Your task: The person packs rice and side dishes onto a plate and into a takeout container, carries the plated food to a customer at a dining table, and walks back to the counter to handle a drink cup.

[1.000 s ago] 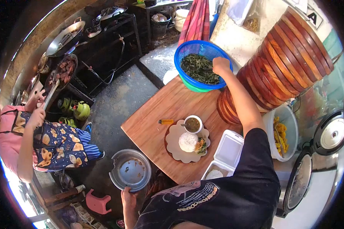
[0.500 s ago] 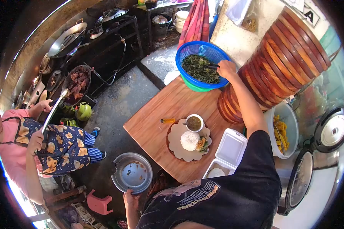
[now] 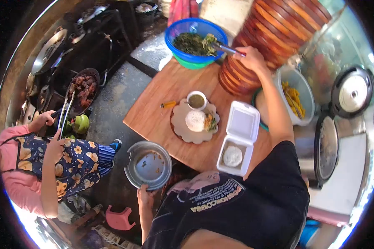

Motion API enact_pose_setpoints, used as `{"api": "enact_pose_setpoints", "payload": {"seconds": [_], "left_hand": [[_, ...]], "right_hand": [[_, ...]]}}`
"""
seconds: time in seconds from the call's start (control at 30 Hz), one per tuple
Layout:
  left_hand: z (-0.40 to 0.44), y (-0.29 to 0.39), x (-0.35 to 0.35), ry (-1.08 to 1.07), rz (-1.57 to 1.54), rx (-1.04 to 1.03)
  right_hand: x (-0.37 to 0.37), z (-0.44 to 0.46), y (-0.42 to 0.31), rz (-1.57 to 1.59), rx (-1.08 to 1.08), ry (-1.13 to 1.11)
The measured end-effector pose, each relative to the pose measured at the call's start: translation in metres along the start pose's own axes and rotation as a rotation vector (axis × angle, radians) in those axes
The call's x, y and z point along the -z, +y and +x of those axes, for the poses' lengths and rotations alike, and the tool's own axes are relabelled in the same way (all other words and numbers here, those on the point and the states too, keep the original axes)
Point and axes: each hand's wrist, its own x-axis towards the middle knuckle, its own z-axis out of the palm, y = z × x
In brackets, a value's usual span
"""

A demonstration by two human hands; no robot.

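My right hand [image 3: 252, 59] is closed around metal tongs [image 3: 227, 49] with a red part near the grip. Their tips pinch a clump of leafy greens [image 3: 210, 44] over the right side of a blue colander [image 3: 168, 41], where more dark greens lie. Low on the left, my left hand [image 3: 145, 196] grips the rim of a grey basin [image 3: 150, 174] holding a few food scraps. On the wooden table, an opened white foam box [image 3: 242, 117] contains a rice mound [image 3: 232, 156]. Left of it sits a scalloped plate [image 3: 179, 127] with rice, mixed vegetables and a small soup bowl [image 3: 196, 101].
A tall stack of wooden plates [image 3: 274, 33] stands beside the colander. Behind my right forearm is a tub of yellow food [image 3: 293, 99]; rice cookers [image 3: 326, 145] are at right. At left, a co-worker in a floral apron [image 3: 81, 162] holds tongs near a pan of meat [image 3: 84, 89].
My right hand has lifted the tongs from the greens, now with a clump in them. The view has shifted, showing more of the foam box. The co-worker's tongs have swung more upright.
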Motion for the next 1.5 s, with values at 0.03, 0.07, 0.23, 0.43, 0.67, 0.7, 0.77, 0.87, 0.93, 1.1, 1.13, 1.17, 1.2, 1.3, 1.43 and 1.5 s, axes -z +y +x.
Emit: {"api": "enact_pose_setpoints", "payload": {"seconds": [0.03,0.07,0.23,0.43,0.67,0.7,0.77,0.87,0.93,1.1,1.13,1.17,1.2,1.3,1.43,1.5], "left_hand": [[-0.001,0.0,0.002,-0.051,-0.03,-0.017],[-0.003,0.0,0.004,-0.101,-0.059,-0.028],[-0.01,0.013,0.0,-0.19,0.042,0.055],[-0.031,0.01,-0.046,-0.302,0.254,0.079],[-0.058,-0.008,-0.087,-0.398,0.417,0.143],[-0.061,-0.006,-0.086,-0.401,0.426,0.151],[-0.068,-0.009,-0.082,-0.43,0.427,0.171],[-0.073,-0.012,-0.075,-0.411,0.458,0.191],[-0.07,-0.016,-0.07,-0.409,0.43,0.205],[-0.082,-0.014,-0.064,-0.381,0.372,0.2],[-0.079,-0.017,-0.059,-0.379,0.365,0.198],[-0.079,-0.017,-0.059,-0.367,0.37,0.198],[-0.081,-0.017,-0.057,-0.369,0.366,0.194],[-0.088,-0.017,-0.058,-0.374,0.342,0.151],[-0.082,-0.019,-0.06,-0.361,0.366,0.156],[-0.08,-0.023,-0.061,-0.345,0.372,0.189]], "right_hand": [[0.01,-0.025,0.007,-0.007,-0.003,0.054],[0.014,-0.05,0.017,-0.018,-0.009,0.106],[0.052,-0.196,0.056,0.139,-0.054,0.039],[0.048,-0.353,0.082,0.103,-0.274,-0.098],[-0.037,-0.431,0.087,-0.159,-0.519,-0.256],[-0.046,-0.433,0.084,-0.159,-0.531,-0.26],[-0.054,-0.439,0.082,-0.153,-0.527,-0.227],[-0.045,-0.44,0.087,-0.181,-0.478,-0.231],[-0.024,-0.437,0.089,-0.151,-0.44,-0.259],[0.009,-0.433,0.082,-0.135,-0.426,-0.283],[-0.001,-0.431,0.088,-0.185,-0.453,-0.297],[-0.008,-0.428,0.094,-0.222,-0.484,-0.32],[-0.006,-0.429,0.093,-0.223,-0.48,-0.316],[0.004,-0.43,0.099,-0.111,-0.418,-0.203],[0.005,-0.426,0.13,0.144,-0.535,-0.364],[0.008,-0.423,0.136,0.241,-0.597,-0.439]]}}
